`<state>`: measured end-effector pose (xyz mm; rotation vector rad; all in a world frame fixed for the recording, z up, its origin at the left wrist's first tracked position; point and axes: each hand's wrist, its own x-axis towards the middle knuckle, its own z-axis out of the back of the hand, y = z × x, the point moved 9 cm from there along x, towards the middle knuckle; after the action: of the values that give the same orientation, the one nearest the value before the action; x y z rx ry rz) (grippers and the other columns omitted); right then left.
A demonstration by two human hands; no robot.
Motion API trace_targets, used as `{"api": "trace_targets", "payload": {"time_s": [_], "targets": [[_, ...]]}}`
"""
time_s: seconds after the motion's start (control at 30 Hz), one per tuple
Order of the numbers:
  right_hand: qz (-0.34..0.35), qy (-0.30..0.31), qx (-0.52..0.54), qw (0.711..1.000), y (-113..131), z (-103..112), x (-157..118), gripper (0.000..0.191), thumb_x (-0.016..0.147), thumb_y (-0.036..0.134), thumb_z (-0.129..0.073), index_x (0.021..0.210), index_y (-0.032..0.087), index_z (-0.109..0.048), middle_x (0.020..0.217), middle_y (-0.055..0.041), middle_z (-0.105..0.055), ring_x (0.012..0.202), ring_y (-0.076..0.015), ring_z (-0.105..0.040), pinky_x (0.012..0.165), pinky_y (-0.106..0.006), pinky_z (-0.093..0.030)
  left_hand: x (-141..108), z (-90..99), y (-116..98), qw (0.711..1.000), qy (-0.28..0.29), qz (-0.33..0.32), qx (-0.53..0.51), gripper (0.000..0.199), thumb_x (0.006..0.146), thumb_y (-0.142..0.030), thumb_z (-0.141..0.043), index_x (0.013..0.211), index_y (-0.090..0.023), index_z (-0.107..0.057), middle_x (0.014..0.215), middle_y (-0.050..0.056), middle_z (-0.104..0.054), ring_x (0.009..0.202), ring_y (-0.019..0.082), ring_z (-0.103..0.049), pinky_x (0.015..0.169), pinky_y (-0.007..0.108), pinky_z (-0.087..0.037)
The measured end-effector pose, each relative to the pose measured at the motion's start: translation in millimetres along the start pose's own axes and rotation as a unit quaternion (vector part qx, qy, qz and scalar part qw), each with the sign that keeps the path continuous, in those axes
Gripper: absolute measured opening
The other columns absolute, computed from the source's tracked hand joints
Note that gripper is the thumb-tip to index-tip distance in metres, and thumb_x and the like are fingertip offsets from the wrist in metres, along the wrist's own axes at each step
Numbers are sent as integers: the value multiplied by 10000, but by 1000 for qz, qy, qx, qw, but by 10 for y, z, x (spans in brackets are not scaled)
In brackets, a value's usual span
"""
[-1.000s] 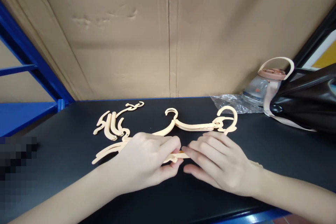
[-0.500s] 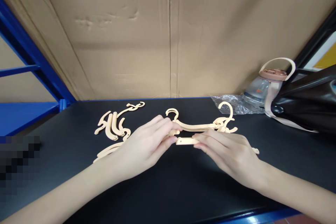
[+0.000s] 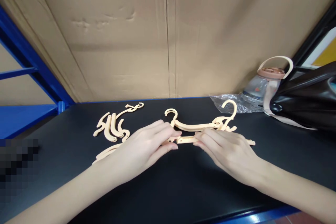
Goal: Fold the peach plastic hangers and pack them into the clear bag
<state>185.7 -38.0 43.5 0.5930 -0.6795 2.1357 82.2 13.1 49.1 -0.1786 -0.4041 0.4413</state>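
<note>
My left hand (image 3: pixel 154 140) is closed in a pinch on a small cream plastic hanger piece; its holed end (image 3: pixel 171 139) peeks out between thumb and fingers, while the rest is hidden. Facing it, my right hand (image 3: pixel 225 150) grips a cream hanger arm (image 3: pixel 185 140). That arm's end comes close to the left piece; I cannot tell if they touch. Another holed cream end (image 3: pixel 251 142) shows past the right hand. Just behind my hands lies a cream hanger (image 3: pixel 194 126) with a curved hook. An upright hook (image 3: pixel 232 106) rises behind my right hand.
Several loose cream hanger parts (image 3: pixel 111 129) lie at the left of the black table (image 3: pixel 168 189). Back right are a clear plastic bag (image 3: pixel 228 103), a bottle with a strap (image 3: pixel 256 85) and a black bag (image 3: pixel 309 94). Cardboard (image 3: pixel 118 42) walls the back.
The piece in my left hand has turned so its holed end shows, level with the right-hand arm. The arm has risen slightly. The hook behind my right hand leans further right.
</note>
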Motion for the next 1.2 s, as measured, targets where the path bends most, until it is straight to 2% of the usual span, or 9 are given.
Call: {"api": "trace_targets", "payload": {"time_s": [0.17, 0.3, 0.63, 0.83, 1.07, 1.2], "targets": [[-6, 41, -40, 998, 38, -107, -21, 229, 921, 89, -408, 753, 169, -542, 655, 4, -527, 529, -127, -474, 507, -289, -283, 8, -100, -31, 995, 20, -31, 91, 183, 956, -218, -388, 968, -176, -566, 864, 35, -569, 799, 164, -511, 705, 275, -423], [6, 49, -56, 997, 57, -144, -21, 201, 900, 69, -424, 773, 169, -543, 661, 6, -515, 539, -136, -468, 514, -295, -271, 6, -147, -24, 990, 19, -35, 136, 217, 961, -218, -367, 906, -168, -571, 819, 34, -565, 753, 165, -496, 671, 278, -416], [21, 43, -39, 998, 86, -165, -32, 211, 922, 88, -411, 813, 152, -580, 679, -2, -538, 555, -130, -478, 522, -295, -288, 3, -150, -59, 992, 14, -29, 120, 188, 948, -160, -388, 856, -164, -552, 788, 21, -558, 725, 157, -476, 645, 275, -405], [17, 40, 4, 999, 51, -195, -25, 237, 960, 154, -388, 826, 147, -584, 706, -11, -574, 592, -127, -514, 556, -284, -332, -17, -128, -100, 989, -5, -57, 133, 206, 951, -157, -375, 871, -154, -565, 789, 32, -567, 732, 161, -497, 661, 279, -418], [5, 53, 88, 995, 7, -223, -3, 257, 969, 176, -372, 812, 142, -573, 741, -20, -602, 644, -127, -551, 611, -263, -381, -28, -149, -158, 982, 2, -98, 162, 230, 953, -147, -371, 850, -139, -576, 779, 36, -570, 708, 160, -479, 649, 282, -407], [-17, 39, 115, 992, -6, -178, 27, 251, 970, 189, -376, 812, 149, -567, 743, -18, -609, 663, -123, -562, 633, -254, -400, -45, -175, -166, 973, -6, -105, 206, 216, 926, -75, -378, 849, -131, -572, 796, 45, -570, 736, 174, -482, 668, 299, -416]]}}
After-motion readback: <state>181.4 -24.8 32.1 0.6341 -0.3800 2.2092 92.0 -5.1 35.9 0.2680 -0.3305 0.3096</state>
